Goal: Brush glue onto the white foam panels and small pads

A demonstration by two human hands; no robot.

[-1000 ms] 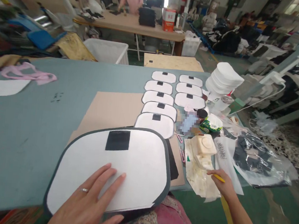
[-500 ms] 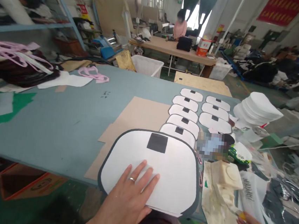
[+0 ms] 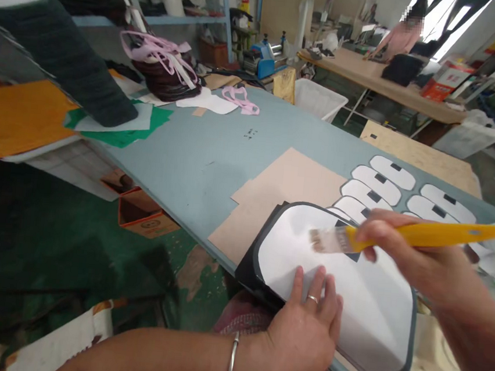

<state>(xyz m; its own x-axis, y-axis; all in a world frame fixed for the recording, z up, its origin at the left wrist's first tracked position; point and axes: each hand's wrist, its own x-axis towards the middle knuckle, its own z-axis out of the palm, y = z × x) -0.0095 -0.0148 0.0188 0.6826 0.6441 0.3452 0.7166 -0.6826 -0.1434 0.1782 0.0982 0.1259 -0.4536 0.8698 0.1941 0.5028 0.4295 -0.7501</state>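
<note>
A white rounded panel with a dark grey border [image 3: 363, 301] lies at the near edge of the grey-blue table [image 3: 197, 157], on a stack of dark pieces. My left hand [image 3: 303, 336], a ring on one finger, presses flat on the panel's near edge. My right hand [image 3: 407, 253] holds a yellow-handled brush [image 3: 400, 235] over the panel, its bristles just above the white surface near the half-hidden black square patch. Similar smaller-looking panels with black patches [image 3: 379, 183] lie in two rows beyond.
A tan cardboard sheet [image 3: 286, 189] lies under the panels. Green, white and orange sheets and a dark fabric roll [image 3: 66, 69] sit at the far left, pink straps [image 3: 238, 97] further back. A person works at a distant wooden table [image 3: 389, 82]. A cardboard box [image 3: 140, 213] stands on the floor.
The view has swung left. My right hand has come up from the table's right side and brought the yellow brush over the panel. My left hand has slid to the panel's near edge.
</note>
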